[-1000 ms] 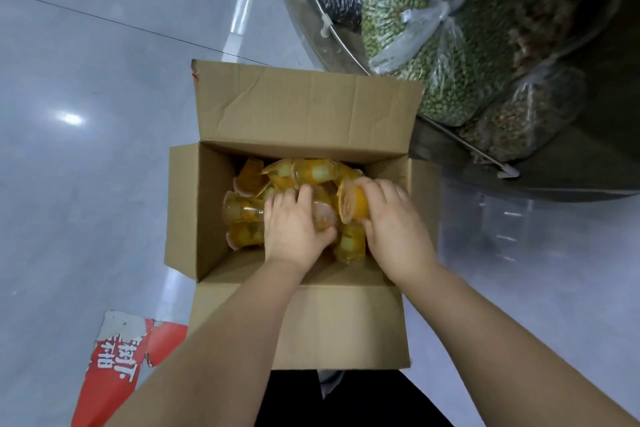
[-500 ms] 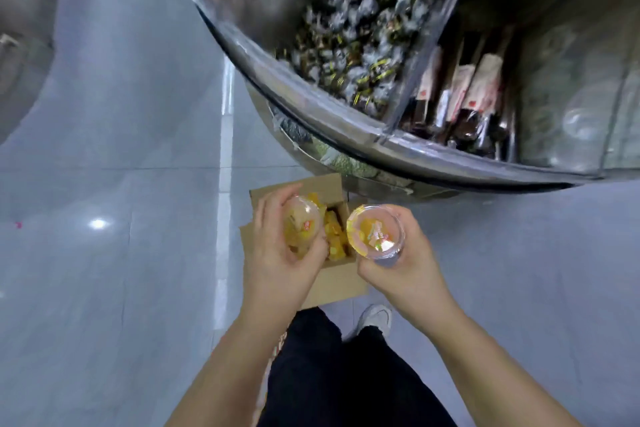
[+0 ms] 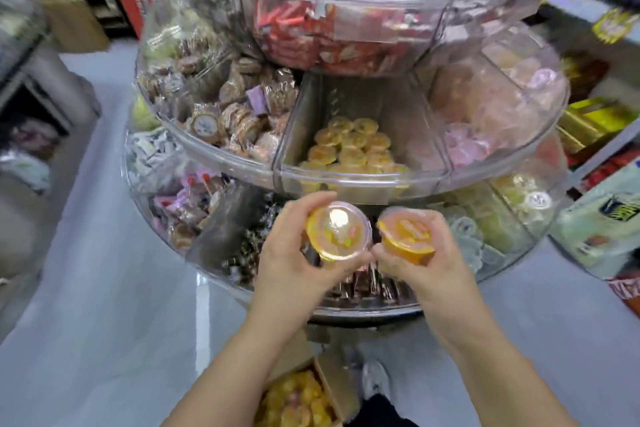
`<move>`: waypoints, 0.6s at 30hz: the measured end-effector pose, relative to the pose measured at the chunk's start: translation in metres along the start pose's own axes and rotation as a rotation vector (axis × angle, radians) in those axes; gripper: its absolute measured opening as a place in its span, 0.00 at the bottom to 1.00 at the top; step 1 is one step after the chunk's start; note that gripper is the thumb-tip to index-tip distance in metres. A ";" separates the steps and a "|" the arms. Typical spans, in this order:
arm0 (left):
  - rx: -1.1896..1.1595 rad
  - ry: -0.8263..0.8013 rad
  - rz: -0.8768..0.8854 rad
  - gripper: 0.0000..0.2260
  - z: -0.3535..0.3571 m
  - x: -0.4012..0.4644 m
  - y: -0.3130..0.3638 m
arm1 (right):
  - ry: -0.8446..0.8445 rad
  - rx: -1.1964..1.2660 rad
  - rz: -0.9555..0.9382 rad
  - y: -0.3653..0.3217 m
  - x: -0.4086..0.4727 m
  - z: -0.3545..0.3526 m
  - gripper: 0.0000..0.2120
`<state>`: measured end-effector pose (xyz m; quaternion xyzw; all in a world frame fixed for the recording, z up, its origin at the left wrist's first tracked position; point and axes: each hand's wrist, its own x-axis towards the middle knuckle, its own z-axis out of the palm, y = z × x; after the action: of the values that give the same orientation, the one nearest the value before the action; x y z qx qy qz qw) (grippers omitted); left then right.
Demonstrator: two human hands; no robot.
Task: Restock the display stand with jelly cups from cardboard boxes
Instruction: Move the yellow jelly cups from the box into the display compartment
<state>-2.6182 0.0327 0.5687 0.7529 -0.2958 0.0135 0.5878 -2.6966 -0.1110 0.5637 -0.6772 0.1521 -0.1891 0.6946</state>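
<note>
My left hand (image 3: pixel 289 258) grips a yellow jelly cup (image 3: pixel 338 231) with its clear lid facing me. My right hand (image 3: pixel 427 262) grips a second orange jelly cup (image 3: pixel 407 239), tilted, right beside the first. Both cups hang in front of the round clear display stand (image 3: pixel 346 180), just below its middle tier. In that tier, straight ahead, a compartment holds several yellow jelly cups (image 3: pixel 349 149). The open cardboard box (image 3: pixel 332 388) with more yellow cups sits on the floor below my arms.
Neighbouring compartments hold wrapped biscuits (image 3: pixel 225 118) on the left and pink jelly cups (image 3: pixel 474 135) on the right. The top tier has red packets (image 3: pixel 311 35). Shelves with packaged goods (image 3: pixel 595 135) stand at the right. Grey floor lies to the left.
Both hands lifted out of the box with a cup each and rose to the stand. My view swung up from the floor to the stand's tiers.
</note>
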 end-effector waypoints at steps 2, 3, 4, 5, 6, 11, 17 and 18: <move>-0.081 -0.011 -0.037 0.29 0.012 0.023 0.000 | -0.026 -0.040 -0.060 -0.009 0.027 -0.015 0.19; -0.100 -0.004 -0.048 0.28 0.018 0.036 -0.001 | -0.039 -0.061 -0.087 -0.014 0.042 -0.021 0.19; -0.103 0.009 -0.053 0.26 0.023 0.049 -0.002 | -0.055 -0.084 -0.106 -0.018 0.058 -0.027 0.20; -0.103 0.028 -0.056 0.24 0.029 0.063 -0.003 | -0.070 -0.103 -0.118 -0.023 0.074 -0.033 0.20; -0.112 0.051 -0.065 0.22 0.034 0.078 -0.004 | -0.079 -0.111 -0.124 -0.026 0.090 -0.038 0.21; -0.263 0.166 -0.337 0.22 0.060 0.149 -0.024 | -0.093 -0.191 -0.054 -0.030 0.167 -0.051 0.26; -0.324 0.054 -0.637 0.16 0.081 0.204 -0.072 | -0.170 -0.282 0.134 0.005 0.234 -0.027 0.12; -0.303 0.030 -0.613 0.15 0.083 0.210 -0.078 | -0.143 -0.329 0.126 0.012 0.243 -0.023 0.11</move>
<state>-2.4364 -0.1211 0.5515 0.7105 -0.0455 -0.1968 0.6741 -2.4921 -0.2452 0.5622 -0.7824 0.1733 -0.0690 0.5942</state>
